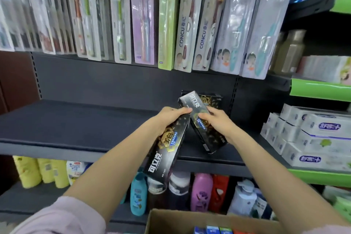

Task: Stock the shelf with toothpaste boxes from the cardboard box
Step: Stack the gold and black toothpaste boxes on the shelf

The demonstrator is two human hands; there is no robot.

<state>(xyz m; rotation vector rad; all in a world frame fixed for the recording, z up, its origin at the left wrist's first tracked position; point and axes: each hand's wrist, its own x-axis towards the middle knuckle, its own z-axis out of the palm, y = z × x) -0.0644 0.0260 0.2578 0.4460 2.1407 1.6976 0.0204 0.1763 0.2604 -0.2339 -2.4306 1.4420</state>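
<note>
Toothpaste boxes: 2 black ones in hand, both over the dark shelf (76,125), toward its right end. Shelf is the biggest thing, mostly bare. Above shelf, a row of toothbrush packs (144,21) on hooks, too many + blurred to count. Right of shelf, stacked white boxes (311,138). Below shelf, bottles (201,192) in a row. Cardboard box (171,220) below shelf at bottom edge, open, 4 coloured box tops showing inside. Left hand (169,119) curled round 1 black box (165,150), tilted, lower end hanging past shelf front. Right hand (216,121) grips 2nd black box (199,119), slanted on shelf. Third black box (207,100) behind them, against shelf back.
</note>
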